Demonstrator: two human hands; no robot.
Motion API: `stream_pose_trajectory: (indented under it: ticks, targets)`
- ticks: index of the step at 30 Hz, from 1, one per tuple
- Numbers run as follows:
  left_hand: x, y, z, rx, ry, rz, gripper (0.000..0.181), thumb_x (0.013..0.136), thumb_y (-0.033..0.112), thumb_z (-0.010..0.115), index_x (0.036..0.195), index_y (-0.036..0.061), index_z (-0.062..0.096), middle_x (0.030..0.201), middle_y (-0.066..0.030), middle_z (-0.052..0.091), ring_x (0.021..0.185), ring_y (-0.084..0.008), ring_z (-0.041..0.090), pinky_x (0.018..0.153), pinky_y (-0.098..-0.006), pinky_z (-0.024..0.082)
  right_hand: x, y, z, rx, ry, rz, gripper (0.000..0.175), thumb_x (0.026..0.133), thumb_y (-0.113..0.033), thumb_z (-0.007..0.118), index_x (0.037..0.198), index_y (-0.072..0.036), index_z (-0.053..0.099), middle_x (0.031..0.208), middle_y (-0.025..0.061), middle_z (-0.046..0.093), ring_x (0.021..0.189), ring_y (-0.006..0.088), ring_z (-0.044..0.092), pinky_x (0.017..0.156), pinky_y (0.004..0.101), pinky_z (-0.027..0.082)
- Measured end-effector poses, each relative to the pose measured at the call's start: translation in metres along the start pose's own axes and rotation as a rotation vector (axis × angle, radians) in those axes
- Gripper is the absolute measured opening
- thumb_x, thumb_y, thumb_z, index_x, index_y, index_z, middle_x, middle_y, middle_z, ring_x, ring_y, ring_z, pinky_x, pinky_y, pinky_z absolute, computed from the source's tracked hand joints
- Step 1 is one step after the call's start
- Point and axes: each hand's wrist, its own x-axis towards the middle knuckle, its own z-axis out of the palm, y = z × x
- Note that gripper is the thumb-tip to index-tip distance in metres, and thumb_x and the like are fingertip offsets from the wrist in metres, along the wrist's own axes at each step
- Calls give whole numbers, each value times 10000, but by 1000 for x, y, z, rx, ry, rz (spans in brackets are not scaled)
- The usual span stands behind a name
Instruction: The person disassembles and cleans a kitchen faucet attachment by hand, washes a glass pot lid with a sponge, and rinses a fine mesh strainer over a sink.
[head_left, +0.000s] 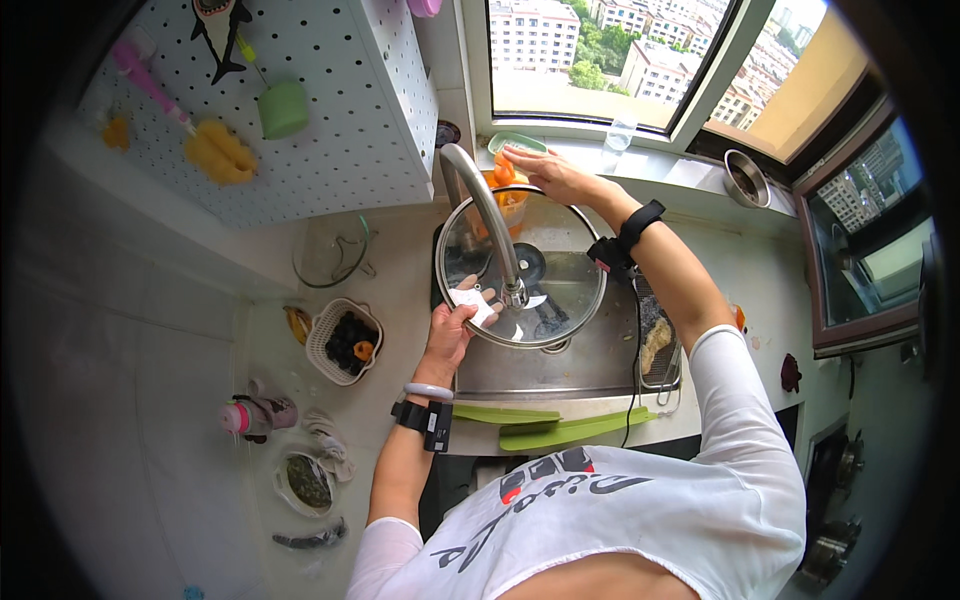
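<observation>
My left hand (452, 330) grips the near left rim of a round glass pot lid (577, 315) with a metal edge and a black knob (529, 262). A white patch (471, 304), paper or label, shows by its fingertips. The lid is tilted above the steel sink (495, 379), behind the curved faucet (495, 199). Beyond the lid, my right hand (559, 176) reaches out with straight fingers at an orange piece (503, 171). Whether it pinches that piece is hidden. More orange pieces fill a clear container (514, 214), partly seen through the glass.
A white basket (316, 352) with dark fruit stands left of the sink. A wire-mesh rack (651, 300) lines the sink's right side. Green strips (570, 429) lie along the front edge. A glass (619, 135) and steel bowl (747, 178) stand on the windowsill. A pegboard cabinet (322, 67) juts out upper left.
</observation>
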Motion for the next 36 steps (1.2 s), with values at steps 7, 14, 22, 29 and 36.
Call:
stream_pose_trajectory:
  ticks: [7,14,22,29,36]
  targets:
    - [-35,-14,-22,36,107,-76,493,785,-40,495,1267,-70,395,1076,-213,569,932,-337,629,810,-397,559,-144,57,-25,418,274,359,368,840,-37,472,1191,-81,575,1233,124,561,1137,220,532,969,298,399]
    - [-72,-43,-27,90,238,-181,513,766,-58,463,1269,-97,375,1213,-216,501,1108,-362,530,878,-468,520,-372,56,123,425,4,942,237,769,-101,589,985,-88,684,962,119,674,892,237,637,806,318,484]
    - [-89,-56,-9,53,268,-156,506,778,-60,448,1281,-53,388,1198,-226,508,1078,-352,554,899,-458,510,-392,50,205,330,65,1138,567,817,-425,596,1021,103,572,1048,299,571,1049,378,547,895,390,427]
    - [-85,-69,-1,22,254,-165,516,799,-60,447,1307,-12,374,1183,-217,533,1024,-352,588,878,-423,527,-334,-22,117,256,426,923,348,887,-292,527,810,43,581,904,174,607,797,291,585,697,358,449]
    - [-71,-84,20,26,160,-220,585,795,-48,521,1337,-1,306,1183,-229,513,961,-320,614,810,-351,549,-216,-62,124,520,78,583,314,852,-265,565,948,29,616,987,210,603,839,304,586,724,353,461]
